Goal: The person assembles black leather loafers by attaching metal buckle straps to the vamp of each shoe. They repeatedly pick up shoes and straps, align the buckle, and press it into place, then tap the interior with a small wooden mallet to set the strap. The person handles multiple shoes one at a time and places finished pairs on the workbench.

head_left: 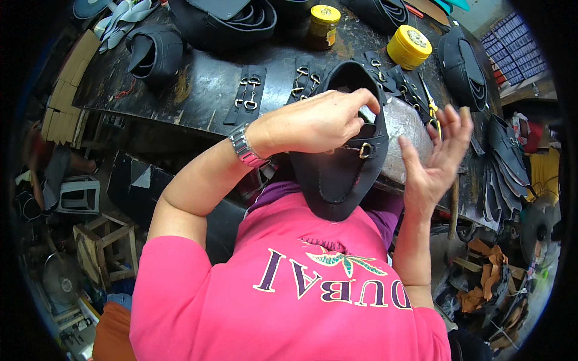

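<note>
Fingers of the left hand pinched the inner rim of a black shoe upper, which sat on a grey last at the near edge of the dark workbench. Its long axis ran from the person's chest away toward the bench. Just right of it, the right hand hovered wide and held nothing, so the left was nearer. Buckled straps, yellow tins and more uppers lay beyond.

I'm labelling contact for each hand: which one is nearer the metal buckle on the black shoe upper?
Left. The left hand grips the black shoe upper just above the metal buckle; the right hand is open, off to the buckle's right, not touching it.
</note>
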A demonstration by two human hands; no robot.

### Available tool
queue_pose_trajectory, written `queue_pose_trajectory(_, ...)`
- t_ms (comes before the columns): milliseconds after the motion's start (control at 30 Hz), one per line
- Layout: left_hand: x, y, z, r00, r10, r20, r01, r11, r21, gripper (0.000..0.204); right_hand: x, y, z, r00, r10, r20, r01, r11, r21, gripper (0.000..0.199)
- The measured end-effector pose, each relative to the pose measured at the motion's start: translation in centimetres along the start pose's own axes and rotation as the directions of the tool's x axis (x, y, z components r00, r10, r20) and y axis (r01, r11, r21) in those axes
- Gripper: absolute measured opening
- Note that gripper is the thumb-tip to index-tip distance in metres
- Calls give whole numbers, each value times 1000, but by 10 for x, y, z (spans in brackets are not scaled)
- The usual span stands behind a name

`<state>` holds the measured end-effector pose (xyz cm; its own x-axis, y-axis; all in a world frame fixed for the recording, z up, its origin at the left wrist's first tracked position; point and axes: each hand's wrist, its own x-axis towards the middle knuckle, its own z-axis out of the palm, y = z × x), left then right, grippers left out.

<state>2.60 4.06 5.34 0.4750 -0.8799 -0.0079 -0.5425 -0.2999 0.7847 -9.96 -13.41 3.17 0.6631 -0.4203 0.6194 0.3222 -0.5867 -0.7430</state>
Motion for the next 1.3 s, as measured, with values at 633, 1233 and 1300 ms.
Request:
queue_pose_trajectory(633,-12,-19,-25,948,298,116,-318,844,432,18,12,-17,39,732,97,674,59,977,-205,20)
queue_pose_trajectory(1233,-13,-26,-7,999,-5,39,6,999,-35,34,8,18,-2,885,350,306,-458,771,442,29)
queue_pose_trajectory(1300,-13,-26,-7,994,59,-94,-55,998,39,28,1,22,-9,892,335,303,-444,777,446,24)
